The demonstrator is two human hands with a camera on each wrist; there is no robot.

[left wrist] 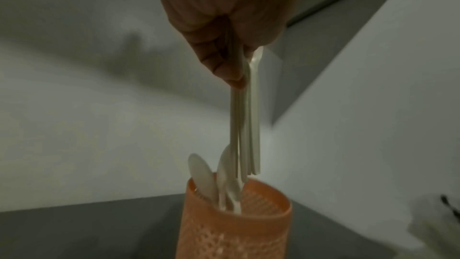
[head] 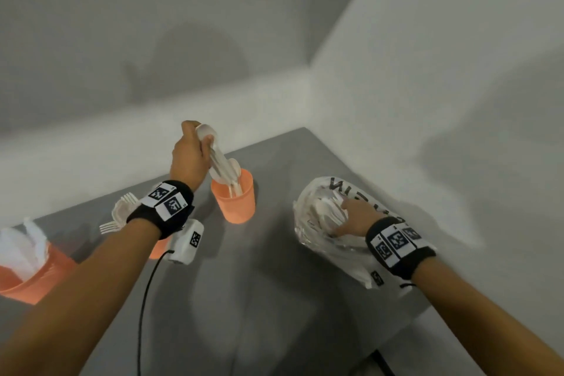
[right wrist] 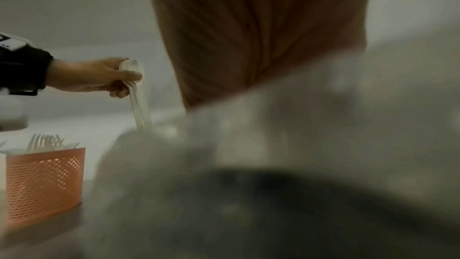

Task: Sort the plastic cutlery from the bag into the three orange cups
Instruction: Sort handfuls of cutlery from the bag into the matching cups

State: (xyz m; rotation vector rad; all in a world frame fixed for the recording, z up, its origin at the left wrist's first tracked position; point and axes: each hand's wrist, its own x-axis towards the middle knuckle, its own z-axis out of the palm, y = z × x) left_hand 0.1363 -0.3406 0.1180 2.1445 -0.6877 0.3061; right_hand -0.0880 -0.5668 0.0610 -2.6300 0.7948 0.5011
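My left hand (head: pixel 203 137) pinches a bunch of white plastic spoons (head: pixel 221 166) by their bowls. Their handles hang into the right orange cup (head: pixel 236 207). In the left wrist view the hand (left wrist: pixel 239 70) holds the spoons (left wrist: pixel 245 125) just above the mesh cup (left wrist: pixel 236 224), which has other spoons (left wrist: pixel 201 176) in it. My right hand (head: pixel 338 218) is inside the clear plastic bag (head: pixel 314 241), thumb over and fingers under a bunch of white cutlery (head: pixel 325 210). The right wrist view shows only the palm (right wrist: pixel 261 36) and the blurred bag (right wrist: pixel 273 164).
The middle orange cup (right wrist: pixel 44 180) holds forks (head: pixel 122 210) and is mostly hidden behind my left wrist in the head view. A third orange cup (head: pixel 27 281) with white cutlery stands at the far left. The grey table (head: pixel 274 284) ends close behind the cups and right of the bag.
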